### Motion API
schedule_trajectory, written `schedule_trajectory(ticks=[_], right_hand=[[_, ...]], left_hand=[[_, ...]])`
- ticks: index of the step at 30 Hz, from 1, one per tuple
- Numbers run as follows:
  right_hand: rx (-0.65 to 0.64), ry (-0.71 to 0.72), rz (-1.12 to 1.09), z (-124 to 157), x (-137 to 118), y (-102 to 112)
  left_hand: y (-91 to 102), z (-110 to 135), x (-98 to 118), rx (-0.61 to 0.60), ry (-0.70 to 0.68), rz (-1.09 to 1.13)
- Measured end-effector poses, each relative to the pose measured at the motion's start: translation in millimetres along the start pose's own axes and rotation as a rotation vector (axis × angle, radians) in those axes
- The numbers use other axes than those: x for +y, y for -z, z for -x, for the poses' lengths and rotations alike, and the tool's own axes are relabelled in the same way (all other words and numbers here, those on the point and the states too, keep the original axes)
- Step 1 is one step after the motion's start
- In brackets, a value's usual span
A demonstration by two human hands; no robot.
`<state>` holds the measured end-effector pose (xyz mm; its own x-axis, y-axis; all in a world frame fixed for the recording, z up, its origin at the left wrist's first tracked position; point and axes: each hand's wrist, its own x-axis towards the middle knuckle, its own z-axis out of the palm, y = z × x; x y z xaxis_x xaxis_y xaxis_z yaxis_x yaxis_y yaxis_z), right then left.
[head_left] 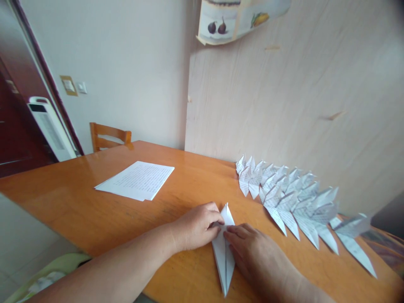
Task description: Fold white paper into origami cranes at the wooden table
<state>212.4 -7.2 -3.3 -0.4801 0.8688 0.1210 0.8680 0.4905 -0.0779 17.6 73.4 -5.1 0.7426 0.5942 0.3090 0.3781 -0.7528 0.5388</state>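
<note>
Forearms [132, 261] over wooden table [189, 176], both hands' fingers [214, 216] [236, 234] closed on folded paper [222, 261], wall [142, 67] beyond

Home, pretty clearly; dining-type room. Evidence: orange-brown wooden table [192, 176] across lower frame, matching slatted wooden chair [113, 131] at its far edge, left of centre. Dark red door [19, 139] far left, slim white appliance [50, 126] standing beside it, type unclear. Pale plain wall [135, 71] with household switch plate [68, 85], upper left. Fruit picture [227, 23] hung at top, curling, on wood-grain panel [299, 97]. Pale tiled floor [19, 240], lower left.
</note>
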Motion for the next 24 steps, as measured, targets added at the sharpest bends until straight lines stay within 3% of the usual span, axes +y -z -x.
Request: schedule_trajectory(ticks=[7,15,24], right_hand=[[0.003,0.016,0.059,-2,-2,5],[0.023,0.025,0.078,1,-1,7],[0.035,0.011,0.082,0,1,6]], left_hand=[[-4.6,-2,7,0.055,-0.033,-0.058],[-4.2,-8,5,0.204,0.239,-0.022],[-5.4,-10,19,0.145,0.152,0.085]])
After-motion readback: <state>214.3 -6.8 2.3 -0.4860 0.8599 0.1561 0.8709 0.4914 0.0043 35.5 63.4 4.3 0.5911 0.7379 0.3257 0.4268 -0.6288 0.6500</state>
